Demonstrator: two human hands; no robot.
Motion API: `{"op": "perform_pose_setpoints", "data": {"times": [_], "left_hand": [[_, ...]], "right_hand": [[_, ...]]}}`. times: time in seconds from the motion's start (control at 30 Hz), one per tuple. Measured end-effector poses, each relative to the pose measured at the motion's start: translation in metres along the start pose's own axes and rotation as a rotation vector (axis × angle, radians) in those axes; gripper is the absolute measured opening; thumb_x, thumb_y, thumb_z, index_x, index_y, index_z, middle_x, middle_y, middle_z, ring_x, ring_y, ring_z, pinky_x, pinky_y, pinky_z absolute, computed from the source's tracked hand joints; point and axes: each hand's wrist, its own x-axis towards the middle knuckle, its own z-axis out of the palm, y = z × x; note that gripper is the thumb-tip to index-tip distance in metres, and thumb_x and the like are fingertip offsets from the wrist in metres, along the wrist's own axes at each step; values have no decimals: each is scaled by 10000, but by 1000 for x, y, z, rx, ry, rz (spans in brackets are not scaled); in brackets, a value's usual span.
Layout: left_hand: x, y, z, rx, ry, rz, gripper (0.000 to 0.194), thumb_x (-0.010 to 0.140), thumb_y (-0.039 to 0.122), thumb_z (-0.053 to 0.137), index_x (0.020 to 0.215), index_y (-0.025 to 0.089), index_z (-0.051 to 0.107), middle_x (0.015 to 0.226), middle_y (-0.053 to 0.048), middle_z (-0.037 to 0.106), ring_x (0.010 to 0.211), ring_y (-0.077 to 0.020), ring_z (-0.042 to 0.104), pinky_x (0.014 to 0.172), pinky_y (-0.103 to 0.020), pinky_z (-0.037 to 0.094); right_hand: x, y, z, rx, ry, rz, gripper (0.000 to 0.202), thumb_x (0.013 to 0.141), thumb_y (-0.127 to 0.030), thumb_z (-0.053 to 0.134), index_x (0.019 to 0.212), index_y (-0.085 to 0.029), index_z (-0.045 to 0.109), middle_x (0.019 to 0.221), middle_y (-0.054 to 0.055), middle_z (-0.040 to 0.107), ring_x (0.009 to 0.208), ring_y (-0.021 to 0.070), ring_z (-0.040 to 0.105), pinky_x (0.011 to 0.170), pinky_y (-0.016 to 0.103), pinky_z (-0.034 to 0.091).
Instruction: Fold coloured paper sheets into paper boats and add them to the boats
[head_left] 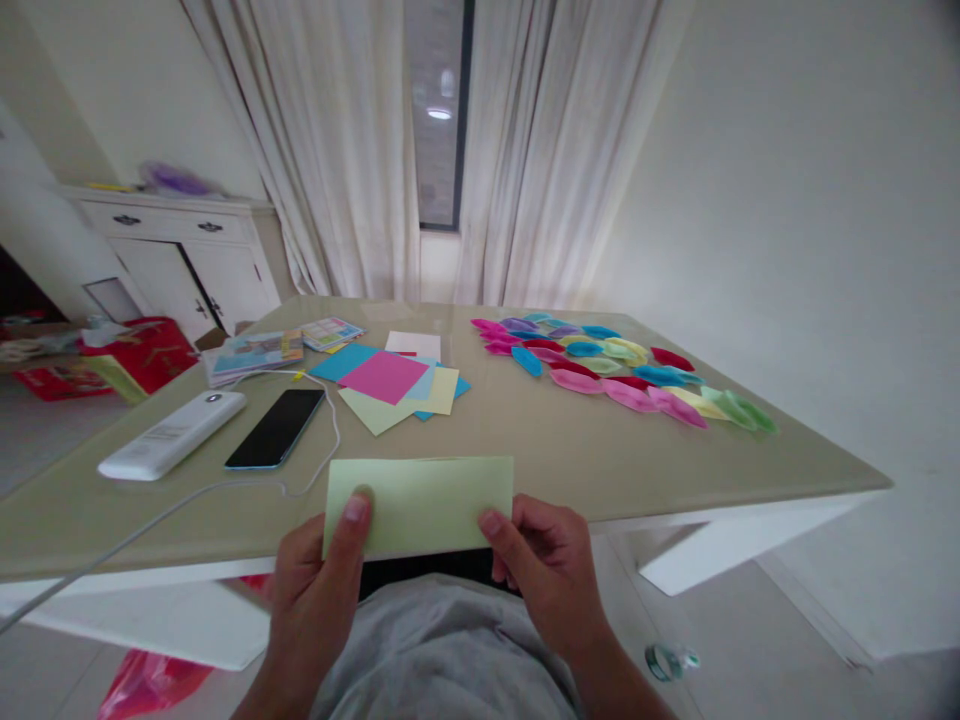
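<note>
A pale green sheet of paper (424, 505), a wide rectangle that looks folded along its top edge, is held up in front of me at the table's near edge. My left hand (319, 580) grips its left end, thumb on the face and fingers behind. At the lower right corner, my right hand (547, 565) pinches the paper between thumb and curled fingers. Just beyond lies a loose pile of coloured sheets, with a pink sheet (384, 377) on top of blue, pale green and yellow ones.
Several colourful folded leaf-shaped pieces (600, 365) cover the table's right side. On the left are a white power bank (172, 435), a black phone (276, 430), a white cable (337, 430) and booklets (255, 355). A plastic bottle (670, 660) lies on the floor.
</note>
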Motion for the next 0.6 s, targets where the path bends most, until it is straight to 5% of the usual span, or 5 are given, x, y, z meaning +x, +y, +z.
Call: {"op": "perform_pose_setpoints", "data": {"times": [0.6], "left_hand": [[2, 36, -6, 309, -109, 160, 551, 990, 473, 591, 503, 218, 624, 499, 9, 612, 496, -150, 548, 521, -241, 410]], "right_hand": [[4, -2, -6, -35, 22, -30, 618, 980, -649, 699, 588, -213, 504, 497, -40, 502, 491, 102, 414, 505, 248, 311]]}}
